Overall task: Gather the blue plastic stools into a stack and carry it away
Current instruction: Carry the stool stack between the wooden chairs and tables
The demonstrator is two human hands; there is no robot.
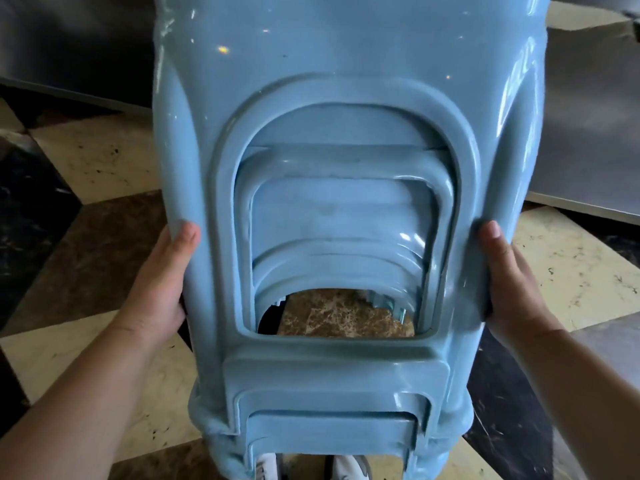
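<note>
A stack of several nested blue plastic stools (pixel 332 81) fills the middle of the head view, held up close in front of me and off the floor. Inner stools show through the arched opening in the near side. My left hand (pixel 162 285) grips the stack's left leg, thumb on the front face and fingers hidden behind. My right hand (pixel 512 282) grips the right leg the same way. Through the opening I see brown marble floor.
The floor (pixel 104 157) is tiled in cream, brown and black marble. Grey metal surfaces (pixel 588 116) stand at the back right and back left. My white shoes (pixel 346 469) show below the stack.
</note>
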